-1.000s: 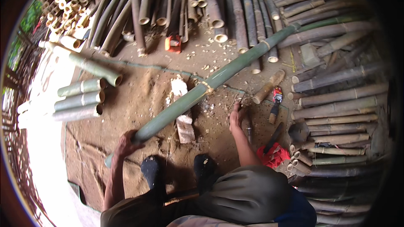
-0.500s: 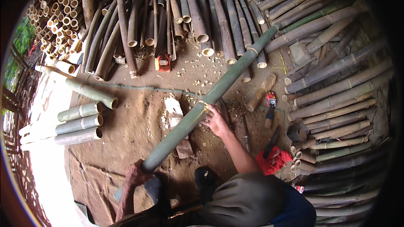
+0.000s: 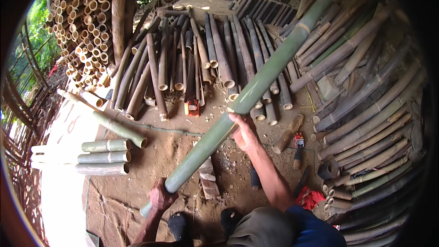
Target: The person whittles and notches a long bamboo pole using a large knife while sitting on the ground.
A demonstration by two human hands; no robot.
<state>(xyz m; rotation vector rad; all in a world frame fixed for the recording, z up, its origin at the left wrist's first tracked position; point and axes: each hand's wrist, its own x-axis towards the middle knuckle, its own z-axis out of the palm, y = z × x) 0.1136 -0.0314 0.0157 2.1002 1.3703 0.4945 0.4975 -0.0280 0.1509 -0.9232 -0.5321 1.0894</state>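
A long, thick green bamboo pole (image 3: 201,148) slants from low left up to the far right, held off the ground. Near its lower end my left hand (image 3: 162,195) is closed around it, and a short length of the pole shows beyond that hand. My right hand (image 3: 245,133) supports the pole from its right side at a ringed joint near the middle, thumb against the surface and the other fingers partly hidden beneath. A pale wood block (image 3: 209,180) lies on the ground under the pole, with shavings around it.
Cut green bamboo lengths (image 3: 104,157) lie at left. Dark bamboo poles (image 3: 222,66) fan out ahead, and more (image 3: 366,123) are heaped at right. An orange tool (image 3: 192,107), a red-headed tool (image 3: 298,144) and a red cloth (image 3: 310,197) rest on the ground. Stacked bamboo (image 3: 82,27) stands far left.
The bamboo pole's far end has risen and moved further away, with both hands still on it. The view has tilted up, showing more of the yard behind.
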